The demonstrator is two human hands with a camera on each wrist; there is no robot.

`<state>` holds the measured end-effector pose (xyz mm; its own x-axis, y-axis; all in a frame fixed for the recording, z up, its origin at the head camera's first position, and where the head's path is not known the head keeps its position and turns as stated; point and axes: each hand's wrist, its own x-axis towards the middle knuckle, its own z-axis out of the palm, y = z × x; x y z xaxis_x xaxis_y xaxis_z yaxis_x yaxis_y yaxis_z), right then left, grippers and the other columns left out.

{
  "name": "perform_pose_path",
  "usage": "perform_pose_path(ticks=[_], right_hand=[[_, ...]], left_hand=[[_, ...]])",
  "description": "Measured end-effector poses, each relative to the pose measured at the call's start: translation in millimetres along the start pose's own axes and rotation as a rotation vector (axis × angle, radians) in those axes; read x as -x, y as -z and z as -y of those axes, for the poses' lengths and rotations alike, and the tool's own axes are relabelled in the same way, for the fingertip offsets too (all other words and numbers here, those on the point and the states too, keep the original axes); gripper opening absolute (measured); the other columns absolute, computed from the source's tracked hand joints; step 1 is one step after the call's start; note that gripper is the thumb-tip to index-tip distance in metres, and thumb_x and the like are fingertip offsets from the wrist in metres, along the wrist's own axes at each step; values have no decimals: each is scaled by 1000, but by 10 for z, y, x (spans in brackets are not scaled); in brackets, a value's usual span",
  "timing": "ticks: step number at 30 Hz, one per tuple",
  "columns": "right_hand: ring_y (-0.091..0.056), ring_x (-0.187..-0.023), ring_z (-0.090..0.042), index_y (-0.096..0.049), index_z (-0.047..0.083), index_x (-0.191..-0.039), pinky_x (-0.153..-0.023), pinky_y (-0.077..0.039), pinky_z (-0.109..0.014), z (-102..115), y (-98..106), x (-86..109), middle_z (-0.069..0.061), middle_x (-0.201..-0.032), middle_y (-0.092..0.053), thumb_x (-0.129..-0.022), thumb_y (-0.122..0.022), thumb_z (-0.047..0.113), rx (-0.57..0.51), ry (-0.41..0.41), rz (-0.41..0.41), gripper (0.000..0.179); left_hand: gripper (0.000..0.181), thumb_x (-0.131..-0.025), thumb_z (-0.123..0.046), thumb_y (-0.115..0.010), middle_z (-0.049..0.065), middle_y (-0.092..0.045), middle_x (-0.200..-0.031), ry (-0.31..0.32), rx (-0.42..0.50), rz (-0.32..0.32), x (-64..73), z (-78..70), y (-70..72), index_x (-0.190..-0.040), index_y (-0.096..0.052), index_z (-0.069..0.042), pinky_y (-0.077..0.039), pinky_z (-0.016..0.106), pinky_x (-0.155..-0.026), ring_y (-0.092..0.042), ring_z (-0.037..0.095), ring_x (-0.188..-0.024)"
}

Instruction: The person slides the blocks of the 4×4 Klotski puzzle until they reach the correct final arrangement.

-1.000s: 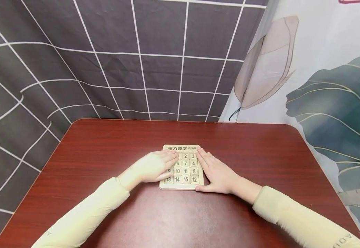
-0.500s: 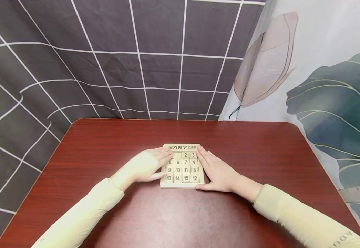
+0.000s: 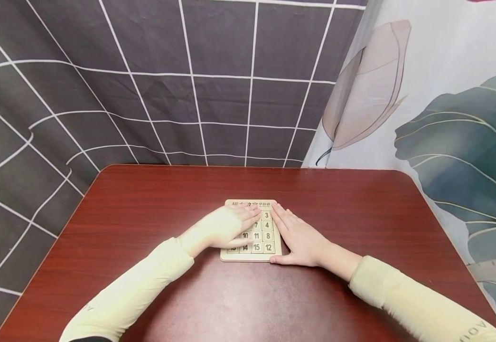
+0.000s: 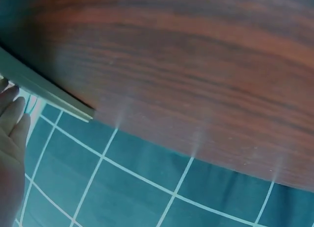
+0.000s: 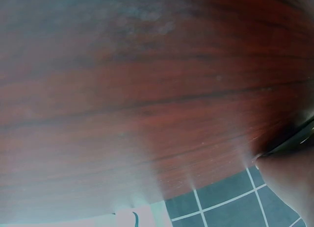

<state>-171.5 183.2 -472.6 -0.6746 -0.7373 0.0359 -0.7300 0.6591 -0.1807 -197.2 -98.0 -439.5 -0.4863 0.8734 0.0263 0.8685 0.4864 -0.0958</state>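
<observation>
A pale number slide puzzle [image 3: 248, 258] lies flat on the table, its numbered tiles in a grid under a printed heading. My left hand [image 3: 226, 225] reaches over it from the left, fingers straight, fingertips at the top row beside the 3 tile [image 3: 266, 215]. It hides the left part of the grid and some of the heading. Along the puzzle's right edge lie the straight fingers of my right hand [image 3: 299, 240], with the thumb at the lower right corner. The left wrist view shows the puzzle's side edge [image 4: 44, 92] above the left fingers [image 4: 11, 116].
The red-brown wooden table [image 3: 158, 190] extends around the puzzle on all sides. Behind it and to the left hangs a dark curtain [image 3: 222, 97] with white grid lines. A white curtain [image 3: 427, 71] with leaf prints hangs at the right.
My left hand first drew back left, baring a gap in the top row's second place with the 1 tile gone from there. It then moved right over the top row. The right hand stays put.
</observation>
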Motion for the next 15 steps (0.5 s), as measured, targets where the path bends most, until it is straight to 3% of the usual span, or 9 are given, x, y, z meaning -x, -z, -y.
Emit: perform_pose_path(ticks=[10,15], right_hand=[[-19,-166,-36,-20,-9,-165,-133,-30,-52,9,24,1,-25,-177,-12,-90,-69,69,3,0,-4,119],[-20,-165,-36,-20,-10,-165,-133,-30,-52,7,19,3,-25,-177,-13,-90,-69,69,4,0,-7,119]], left_hand=[[66,-105,-52,-58,13,-62,-153,25,-9,-23,170,74,-23,-149,-60,-3,-46,39,-124,-58,25,-145],[64,-105,-49,-58,14,-62,-153,13,-9,-24,173,65,30,-148,-61,-2,-46,40,-124,-58,27,-145]])
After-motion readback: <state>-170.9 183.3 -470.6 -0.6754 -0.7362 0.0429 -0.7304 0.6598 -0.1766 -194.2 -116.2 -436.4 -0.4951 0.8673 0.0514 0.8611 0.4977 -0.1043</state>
